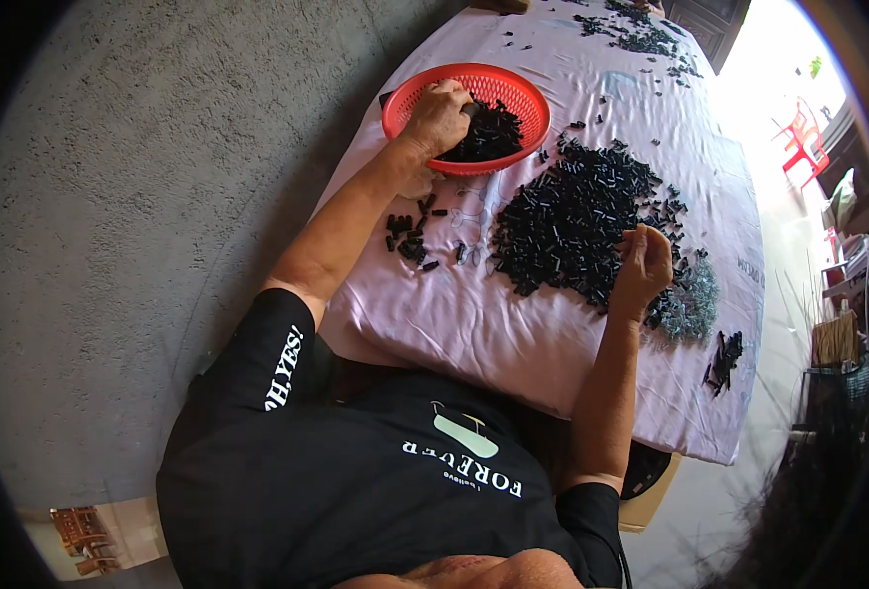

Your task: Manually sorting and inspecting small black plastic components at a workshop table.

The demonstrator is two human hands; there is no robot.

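My left hand (438, 120) reaches over the rim of a red perforated plastic basket (535, 142), its fingers curled together with a small dark piece at their tips. Many small black tube-like plastic pieces (488, 135) lie in that basket. A wide heap of similar black pieces (577, 211) spreads over the cloth to its right. At the heap's right edge, my right hand (647, 267) is raised with thumb and fingers pinched; whatever is between them is too small to make out. Beside that wrist is a loose mound of fine silvery metal bits (689, 302).
A pale pink cloth (464, 329) covers the table. Stray black pieces (413, 236) sit below the basket, and a small pile of longer ones (725, 359) lies near the right edge. More black pieces (648, 39) are scattered at the far end. A rough grey wall (179, 157) rises at left.
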